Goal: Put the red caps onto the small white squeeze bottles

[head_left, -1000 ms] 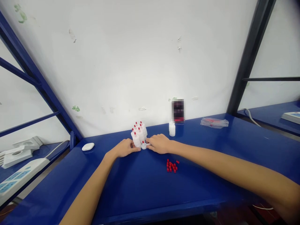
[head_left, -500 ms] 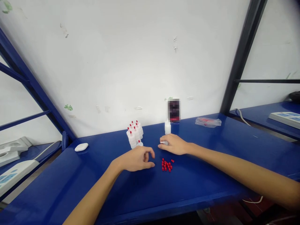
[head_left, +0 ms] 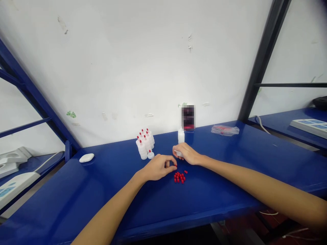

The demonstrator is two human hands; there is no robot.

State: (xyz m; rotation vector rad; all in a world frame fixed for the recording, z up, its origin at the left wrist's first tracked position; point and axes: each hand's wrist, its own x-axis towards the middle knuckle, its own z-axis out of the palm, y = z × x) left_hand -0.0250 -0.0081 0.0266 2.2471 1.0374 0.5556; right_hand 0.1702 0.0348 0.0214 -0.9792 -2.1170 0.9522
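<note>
The blue tabletop (head_left: 158, 207) looks smooth and glossy, so anything small that slips on it could well slide or roll, perhaps off the near edge. Toward the wall stands the group of capped bottles (head_left: 144, 144), packed close together; they look tall for their bases, and a knock from a forearm or knuckle could tip one into its neighbours. In front of them sits a low white capped piece (head_left: 151, 155), near the left wrist, which a backward sweep might catch. Just behind the right hand (head_left: 187, 153) an upright white bottle (head_left: 181, 136) is close enough to be nudged over by a raised knuckle. That hand is closed around a held white bottle (head_left: 179, 153), tilted on its side; too hard a squeeze could bend its wall, while too loose a grip would let it turn. The left hand (head_left: 158, 167) has thumb and forefinger brought together on a red cap (head_left: 176, 166), so small that the fingertips mostly cover it: a poor pinch could drop it or turn it askew. Right below lie the loose red caps (head_left: 178, 180), which a brushing finger could scatter, and one stray cap (head_left: 186, 172) apart from them.
</note>
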